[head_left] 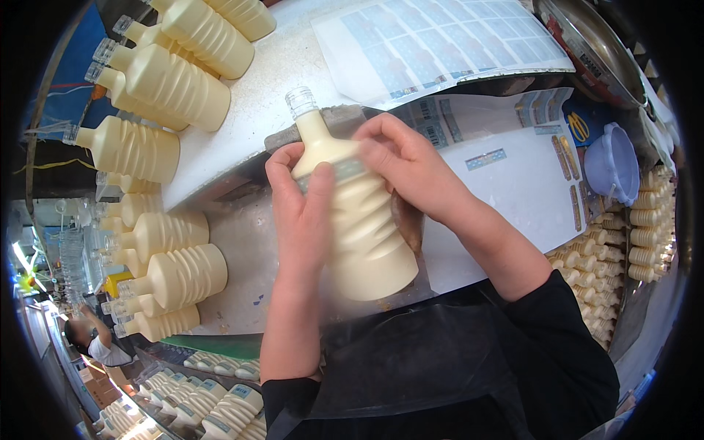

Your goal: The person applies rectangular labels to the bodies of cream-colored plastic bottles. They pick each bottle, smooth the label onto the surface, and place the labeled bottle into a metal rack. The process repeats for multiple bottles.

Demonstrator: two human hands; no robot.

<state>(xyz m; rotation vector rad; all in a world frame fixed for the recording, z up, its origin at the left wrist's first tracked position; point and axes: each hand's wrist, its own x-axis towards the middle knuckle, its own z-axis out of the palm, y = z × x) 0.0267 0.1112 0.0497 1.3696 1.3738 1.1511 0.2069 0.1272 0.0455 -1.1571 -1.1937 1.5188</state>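
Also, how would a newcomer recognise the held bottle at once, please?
At the grey worktop, find the left hand and right hand. Between them is a ridged cream bottle with a grey-green strip across its shoulder; unlike the bottles at left, it is held.

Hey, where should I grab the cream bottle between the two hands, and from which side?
I'd likely take the cream bottle by its narrow neck, below the clear mouth, coming from the far side. The neck points forward and is uncovered, while the left hand and right hand flank the broader shoulder.
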